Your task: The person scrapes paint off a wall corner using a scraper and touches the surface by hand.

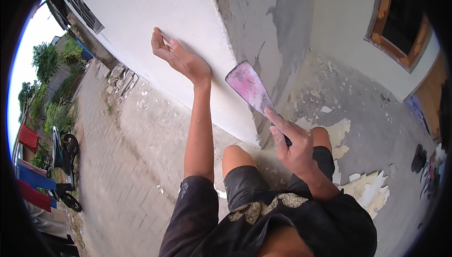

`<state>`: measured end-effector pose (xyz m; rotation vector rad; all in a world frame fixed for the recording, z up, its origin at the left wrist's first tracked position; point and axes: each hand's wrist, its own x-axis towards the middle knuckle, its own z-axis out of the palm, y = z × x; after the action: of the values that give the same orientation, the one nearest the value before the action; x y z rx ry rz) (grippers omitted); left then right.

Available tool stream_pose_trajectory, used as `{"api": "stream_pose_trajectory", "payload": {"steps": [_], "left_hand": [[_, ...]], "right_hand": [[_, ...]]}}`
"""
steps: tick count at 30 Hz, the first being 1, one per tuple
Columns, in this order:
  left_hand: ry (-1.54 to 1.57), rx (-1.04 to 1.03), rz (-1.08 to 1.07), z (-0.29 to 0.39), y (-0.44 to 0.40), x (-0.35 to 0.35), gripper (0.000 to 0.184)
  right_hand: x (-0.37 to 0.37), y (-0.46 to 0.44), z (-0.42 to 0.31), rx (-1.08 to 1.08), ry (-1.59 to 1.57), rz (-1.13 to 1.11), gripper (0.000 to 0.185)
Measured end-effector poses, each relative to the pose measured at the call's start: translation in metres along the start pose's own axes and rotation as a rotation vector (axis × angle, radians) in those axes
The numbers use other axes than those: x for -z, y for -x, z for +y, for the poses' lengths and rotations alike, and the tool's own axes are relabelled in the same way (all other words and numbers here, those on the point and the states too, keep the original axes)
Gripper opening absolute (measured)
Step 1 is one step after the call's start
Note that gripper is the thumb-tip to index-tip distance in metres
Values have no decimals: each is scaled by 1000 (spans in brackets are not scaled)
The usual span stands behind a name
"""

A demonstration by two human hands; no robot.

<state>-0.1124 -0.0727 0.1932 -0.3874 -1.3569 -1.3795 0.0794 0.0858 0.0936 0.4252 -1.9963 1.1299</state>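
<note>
My right hand [294, 144] grips the dark handle of a scraper [249, 87], whose broad blade is smeared with pink and white. The blade's tip is close to the corner edge of the wall, over its grey, partly stripped face [254, 17]; I cannot tell whether it touches. My left hand [181, 61] rests against or just beside the white-painted face [141, 12] of the same wall, fingers loosely curled and apart, holding nothing. Most of the scraper's handle is hidden by my right fingers.
Large peeled paint flakes [369, 191] lie on the concrete floor to my right. A wooden-framed window [400, 21] is at upper right, with footwear [418, 158] below. On the left are a paved path [113, 163], rubble [121, 82], a motorbike [66, 153] and hanging laundry [33, 184].
</note>
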Motion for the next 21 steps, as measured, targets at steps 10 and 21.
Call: {"api": "stream_pose_trajectory", "payload": {"steps": [10,21], "left_hand": [[-31,-1,3,-2,-1,0,51],[-5,-4,17,-4,-2,0,51]], "right_hand": [[2,-9,0,-8,40,-57,47],[4,-4,3,-15,-4,-30,46]]}}
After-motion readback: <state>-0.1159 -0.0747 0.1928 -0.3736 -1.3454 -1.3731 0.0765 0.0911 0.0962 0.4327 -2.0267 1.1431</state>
